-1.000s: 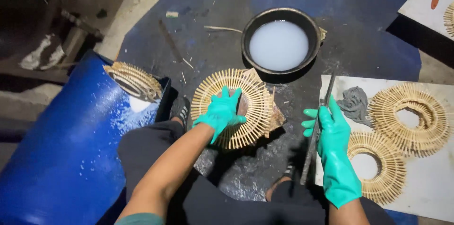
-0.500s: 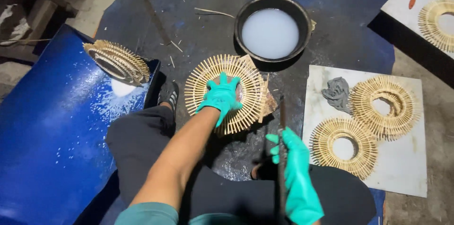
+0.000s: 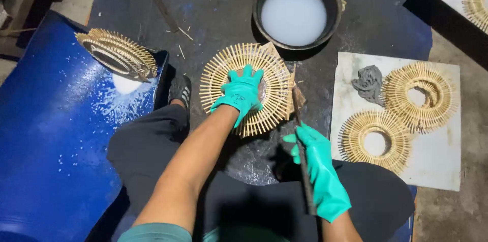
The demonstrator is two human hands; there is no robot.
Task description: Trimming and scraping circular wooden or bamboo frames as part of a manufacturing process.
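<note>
Left hand: your teal-gloved left hand (image 3: 243, 91) lies flat with fingers spread, pressing on the middle of the round sunburst ring of pale bamboo sticks (image 3: 247, 87).
Right hand: your teal-gloved right hand (image 3: 319, 168) is closed around a long thin dark blade (image 3: 300, 135), whose far end reaches the ring's right edge.
Ring: it lies on the dark mat in front of your knees, just below the bowl, with a scrap of brown card (image 3: 299, 95) under its right side.
Surface: a dark, worn round mat (image 3: 213, 18) on bare concrete floor (image 3: 452, 211), littered with stick offcuts.
Bowl: a black round bowl of milky white liquid (image 3: 296, 10) sits near the ring's upper right.
Right edge: a white board (image 3: 437, 171) carries two more stick rings (image 3: 419, 94) (image 3: 375, 140) and a crumpled grey rag (image 3: 370, 83); its near corner lies close to your right hand.
Left edge: a blue plastic sheet spattered white (image 3: 56, 140) holds another stick ring (image 3: 117, 54), tilted.
Open room: bare mat shows above and left of the ring, crossed by one dark strip (image 3: 160, 3).
</note>
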